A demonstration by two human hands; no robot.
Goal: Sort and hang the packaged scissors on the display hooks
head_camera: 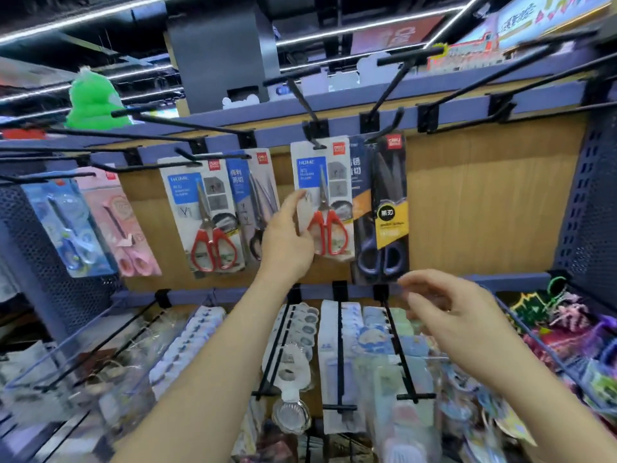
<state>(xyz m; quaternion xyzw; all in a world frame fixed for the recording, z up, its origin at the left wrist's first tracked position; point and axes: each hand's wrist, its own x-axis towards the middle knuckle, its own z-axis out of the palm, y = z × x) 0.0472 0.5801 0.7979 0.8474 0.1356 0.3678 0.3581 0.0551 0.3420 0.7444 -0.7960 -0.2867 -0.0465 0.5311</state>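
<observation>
On my feed the carrier is a display rack with a wood-look back panel [484,202] and a purple upper rail [334,127], onto which black hooks [394,84] are clipped. Hanging from those hooks, left to right, I see a blue scissors pack [66,225], a pink scissors pack [123,225] just beside it, and a left red-handled pack [203,212] with a dark-handled pack [253,195] partly behind it. Then come a centre red-handled pack [325,195] and a navy-handled pack [384,212] just right of it. A lower rail [467,283] carries more hooks [340,345], loaded with blurred blister packs [329,362]. Perforated side panels [591,202] close the rack at both edges.
</observation>
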